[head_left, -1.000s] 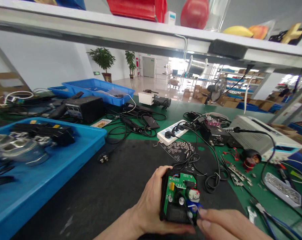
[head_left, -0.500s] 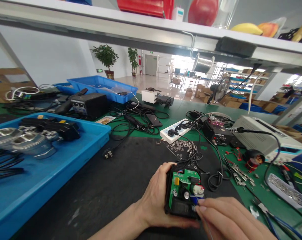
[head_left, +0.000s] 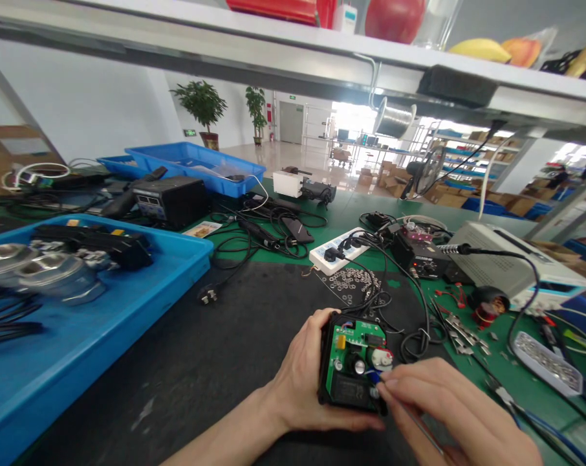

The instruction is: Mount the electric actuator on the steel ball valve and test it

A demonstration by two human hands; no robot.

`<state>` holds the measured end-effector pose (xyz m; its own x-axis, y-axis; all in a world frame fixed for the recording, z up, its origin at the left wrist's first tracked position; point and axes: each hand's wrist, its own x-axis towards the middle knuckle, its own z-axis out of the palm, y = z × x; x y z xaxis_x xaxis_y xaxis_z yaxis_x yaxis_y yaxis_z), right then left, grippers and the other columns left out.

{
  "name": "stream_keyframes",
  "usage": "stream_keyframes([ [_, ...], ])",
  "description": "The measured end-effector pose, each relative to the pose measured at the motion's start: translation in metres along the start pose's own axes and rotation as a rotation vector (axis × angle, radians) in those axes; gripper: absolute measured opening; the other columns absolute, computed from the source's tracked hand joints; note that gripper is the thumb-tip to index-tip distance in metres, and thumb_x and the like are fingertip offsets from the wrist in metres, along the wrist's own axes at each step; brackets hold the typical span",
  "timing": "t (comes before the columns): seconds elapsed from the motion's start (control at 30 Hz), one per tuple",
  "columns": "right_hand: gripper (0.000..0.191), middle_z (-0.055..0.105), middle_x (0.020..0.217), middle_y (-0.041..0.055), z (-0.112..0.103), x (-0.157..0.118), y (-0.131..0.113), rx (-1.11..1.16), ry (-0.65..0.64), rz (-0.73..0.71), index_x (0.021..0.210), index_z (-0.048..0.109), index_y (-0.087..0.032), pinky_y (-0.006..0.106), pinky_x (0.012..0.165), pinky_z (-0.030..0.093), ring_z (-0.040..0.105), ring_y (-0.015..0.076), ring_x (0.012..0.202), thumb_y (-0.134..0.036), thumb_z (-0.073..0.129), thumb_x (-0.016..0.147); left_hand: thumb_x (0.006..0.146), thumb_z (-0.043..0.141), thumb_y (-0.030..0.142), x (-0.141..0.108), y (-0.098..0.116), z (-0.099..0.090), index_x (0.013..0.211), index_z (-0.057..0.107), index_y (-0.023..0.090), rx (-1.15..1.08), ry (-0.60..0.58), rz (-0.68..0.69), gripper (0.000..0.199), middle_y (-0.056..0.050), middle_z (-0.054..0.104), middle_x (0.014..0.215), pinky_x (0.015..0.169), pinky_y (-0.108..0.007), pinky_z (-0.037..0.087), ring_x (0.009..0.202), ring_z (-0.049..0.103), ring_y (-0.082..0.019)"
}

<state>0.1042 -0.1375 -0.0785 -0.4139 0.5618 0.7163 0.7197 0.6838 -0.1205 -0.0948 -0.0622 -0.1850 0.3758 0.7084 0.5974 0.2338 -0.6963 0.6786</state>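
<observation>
My left hand (head_left: 305, 382) is wrapped round a black housing (head_left: 325, 369), holding it tilted above the dark mat. A green circuit board (head_left: 356, 333) with capacitors and a yellow part is fitted inside the open housing. At its lower right, my right hand (head_left: 443, 401) pinches a thin metal tool (head_left: 425, 430), whose shaft runs down under the palm. The fingertips meet the board beside a small blue part (head_left: 374, 377) and a round white part (head_left: 381, 358). They hide the tool's working end.
To the left, a blue tray (head_left: 186, 259) holds metal fittings. A white power strip (head_left: 339, 251), scattered metal nuts (head_left: 354, 283) and cables lie beyond the housing. On the right are pliers (head_left: 504, 393), a dish of small parts (head_left: 548, 362) and a grey bench instrument (head_left: 511, 265). A shelf (head_left: 273, 45) spans overhead.
My right hand has moved slightly up and left, with its fingertips still at the blue part. My left hand keeps its hold on the housing. The whole view has shifted slightly.
</observation>
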Motion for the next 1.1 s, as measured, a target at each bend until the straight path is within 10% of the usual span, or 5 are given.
stream_keyframes([
  [1.1,0.014,0.066,0.090,-0.0044,0.011,0.007,0.006,0.137,-0.044,0.241,0.099,0.066,-0.019,0.014,0.076,0.047,0.059,0.0010,0.081,-0.011,0.070,0.088,0.049,0.097,0.058,0.002,0.003,-0.002,0.146,0.020,0.024,-0.093,-0.029,-0.200,0.129,-0.009,0.066,0.123,0.097,-0.045,0.055,0.111,0.068,-0.030],
])
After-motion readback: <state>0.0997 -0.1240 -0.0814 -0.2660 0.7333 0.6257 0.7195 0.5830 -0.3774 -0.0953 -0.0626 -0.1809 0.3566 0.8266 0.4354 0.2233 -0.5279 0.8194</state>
